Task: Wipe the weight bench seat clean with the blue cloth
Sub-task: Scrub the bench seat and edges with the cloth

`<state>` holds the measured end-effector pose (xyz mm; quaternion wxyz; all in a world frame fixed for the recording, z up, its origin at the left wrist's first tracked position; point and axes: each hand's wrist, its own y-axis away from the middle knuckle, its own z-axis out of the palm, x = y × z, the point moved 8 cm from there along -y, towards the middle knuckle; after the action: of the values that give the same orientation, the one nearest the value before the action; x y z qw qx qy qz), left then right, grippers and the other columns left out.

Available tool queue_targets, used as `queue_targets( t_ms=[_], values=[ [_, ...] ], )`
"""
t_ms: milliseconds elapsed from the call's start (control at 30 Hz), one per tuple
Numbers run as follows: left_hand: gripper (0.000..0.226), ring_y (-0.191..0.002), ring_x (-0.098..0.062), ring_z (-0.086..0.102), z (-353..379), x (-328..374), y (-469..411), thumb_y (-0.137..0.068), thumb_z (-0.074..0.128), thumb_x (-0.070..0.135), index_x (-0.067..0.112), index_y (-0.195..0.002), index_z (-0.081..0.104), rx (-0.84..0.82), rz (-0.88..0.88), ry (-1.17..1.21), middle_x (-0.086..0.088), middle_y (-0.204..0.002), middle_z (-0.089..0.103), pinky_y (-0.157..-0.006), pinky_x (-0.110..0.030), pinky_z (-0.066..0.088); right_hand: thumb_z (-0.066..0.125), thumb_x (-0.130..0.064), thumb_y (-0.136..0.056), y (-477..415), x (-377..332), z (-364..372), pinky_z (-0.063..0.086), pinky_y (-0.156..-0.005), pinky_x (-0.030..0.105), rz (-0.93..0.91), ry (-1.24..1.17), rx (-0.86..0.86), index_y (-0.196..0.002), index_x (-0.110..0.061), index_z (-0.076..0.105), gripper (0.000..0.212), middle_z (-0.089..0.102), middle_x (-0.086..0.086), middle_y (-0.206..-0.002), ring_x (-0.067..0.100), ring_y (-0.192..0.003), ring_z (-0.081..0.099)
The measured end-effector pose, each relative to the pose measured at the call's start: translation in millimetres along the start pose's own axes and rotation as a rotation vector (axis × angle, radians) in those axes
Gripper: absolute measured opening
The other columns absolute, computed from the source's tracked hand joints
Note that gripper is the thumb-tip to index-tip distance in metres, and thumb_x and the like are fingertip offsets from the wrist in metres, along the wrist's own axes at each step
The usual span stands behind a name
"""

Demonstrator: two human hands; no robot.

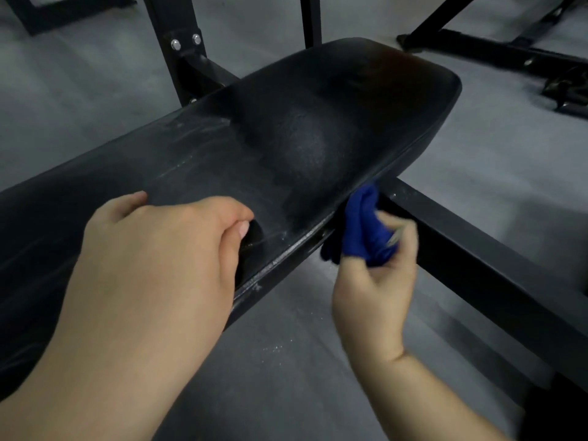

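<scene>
The black padded weight bench seat (286, 132) runs diagonally from lower left to upper right, with pale dusty streaks on its near half. My left hand (165, 246) rests on the seat's near part, fingers curled downward against the pad. My right hand (378, 281) grips the bunched blue cloth (362, 230) and holds it against the seat's right side edge, just below the padded rim. The cloth is blurred with motion.
A black steel frame beam (477, 249) runs under the seat toward the lower right. Black uprights with bolts (181, 52) stand behind the bench. More black equipment frame (509, 52) lies at the upper right. Grey floor (286, 361) with white specks lies below.
</scene>
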<state>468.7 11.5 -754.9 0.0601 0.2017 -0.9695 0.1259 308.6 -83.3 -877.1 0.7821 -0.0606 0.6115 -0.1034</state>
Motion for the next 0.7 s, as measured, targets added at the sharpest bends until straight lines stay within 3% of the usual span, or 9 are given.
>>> queue_targets(
  t_ms=[67, 133, 233, 300, 400, 500, 600, 700],
  values=[
    [0.029, -0.061, -0.021, 0.060, 0, 2, -2, -0.088, 0.042, 0.035, 0.032, -0.096, 0.069, -0.028, 0.003, -0.024, 0.010, -0.063, 0.066, -0.088, -0.048, 0.046, 0.062, -0.004, -0.081, 19, -6, 4, 0.049, -0.078, 0.051, -0.064, 0.113, -0.121, -0.096, -0.018, 0.056, 0.021, 0.056, 0.016, -0.098, 0.037, -0.090, 0.057],
    [0.029, -0.064, -0.022, 0.063, 1, 5, -3, -0.087, 0.042, 0.036, 0.031, -0.097, 0.069, -0.051, 0.010, -0.038, 0.010, -0.064, 0.067, -0.088, -0.047, 0.045, 0.064, 0.001, -0.080, 14, -15, 0, 0.049, -0.081, 0.042, -0.115, 0.141, -0.172, -0.095, -0.020, 0.056, 0.027, 0.057, 0.014, -0.099, 0.032, -0.094, 0.058],
    [0.032, -0.071, -0.021, 0.066, 4, 2, -4, -0.085, 0.042, 0.038, 0.031, -0.099, 0.069, -0.087, 0.002, -0.009, 0.011, -0.070, 0.070, -0.093, -0.045, 0.042, 0.063, 0.000, -0.087, -8, -17, -6, 0.049, -0.065, 0.035, 0.014, 0.002, -0.102, -0.090, -0.009, 0.053, 0.013, 0.059, 0.015, -0.082, 0.028, -0.071, 0.056],
    [0.031, -0.073, -0.019, 0.067, 2, 1, -3, -0.086, 0.042, 0.038, 0.032, -0.101, 0.069, -0.084, 0.002, 0.008, 0.012, -0.073, 0.071, -0.095, -0.042, 0.040, 0.060, -0.001, -0.090, -15, -13, -6, 0.046, -0.057, 0.034, 0.081, -0.069, 0.007, -0.085, -0.010, 0.049, 0.015, 0.055, 0.011, -0.072, 0.026, -0.061, 0.050],
    [0.026, -0.070, -0.017, 0.066, 0, 1, -1, -0.092, 0.044, 0.035, 0.034, -0.101, 0.068, -0.060, 0.005, 0.025, 0.013, -0.071, 0.070, -0.096, -0.040, 0.039, 0.062, -0.007, -0.087, -2, -10, 5, 0.048, -0.068, 0.053, 0.098, -0.064, 0.046, -0.089, -0.012, 0.052, 0.011, 0.054, 0.020, -0.088, 0.028, -0.074, 0.049],
    [0.028, -0.067, -0.019, 0.065, 0, 1, 0, -0.089, 0.043, 0.035, 0.033, -0.100, 0.069, -0.037, -0.004, 0.017, 0.011, -0.070, 0.070, -0.094, -0.039, 0.040, 0.064, -0.008, -0.084, 25, -7, 12, 0.047, -0.077, 0.062, 0.100, -0.012, -0.082, -0.098, -0.005, 0.056, 0.017, 0.056, 0.021, -0.097, 0.035, -0.087, 0.057],
    [0.023, -0.062, -0.021, 0.061, -2, 2, 0, -0.091, 0.048, 0.032, 0.032, -0.096, 0.070, -0.014, -0.025, 0.006, 0.010, -0.065, 0.068, -0.080, -0.037, 0.043, 0.067, -0.010, -0.087, 28, -23, 12, 0.050, -0.066, 0.050, 0.067, -0.017, -0.201, -0.093, -0.002, 0.056, 0.015, 0.057, 0.022, -0.086, 0.035, -0.074, 0.057],
    [0.019, -0.063, -0.023, 0.061, -2, 2, -2, -0.088, 0.053, 0.032, 0.030, -0.093, 0.071, 0.001, -0.034, 0.010, 0.009, -0.064, 0.068, -0.076, -0.037, 0.044, 0.059, -0.004, -0.091, -1, -24, 0, 0.045, -0.052, 0.026, 0.125, -0.075, -0.061, -0.083, -0.006, 0.047, 0.014, 0.056, 0.004, -0.062, 0.016, -0.055, 0.051]
  ],
)
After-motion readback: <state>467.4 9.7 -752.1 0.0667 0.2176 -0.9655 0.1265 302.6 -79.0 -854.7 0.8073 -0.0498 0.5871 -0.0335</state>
